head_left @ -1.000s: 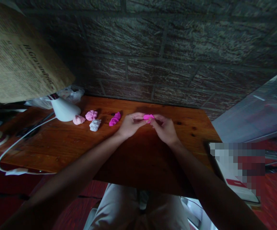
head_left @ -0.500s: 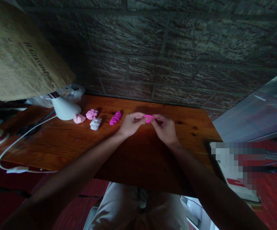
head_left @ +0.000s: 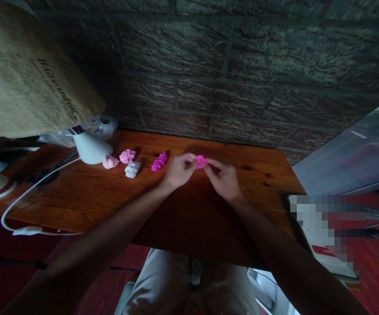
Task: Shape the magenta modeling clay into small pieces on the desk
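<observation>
A flattened piece of bright pink modelling clay is pinched between my two hands over the wooden table. My left hand grips its left edge with thumb and fingers. On the other side, my right hand pinches the right edge. Left of my hands lies a lumpy magenta clay piece. Farther left sit a pink clay lump, a paler pink lump and a whitish lump.
A white lamp base with a newsprint-patterned shade stands at the left, its white cable crossing the table. Behind rises a stone-block wall. A blurred-out device lies at the right edge.
The pink clay between my fingers has turned and now shows a more ragged, upright flat face. My hands have stayed in nearly the same place; the view has shifted slightly.
</observation>
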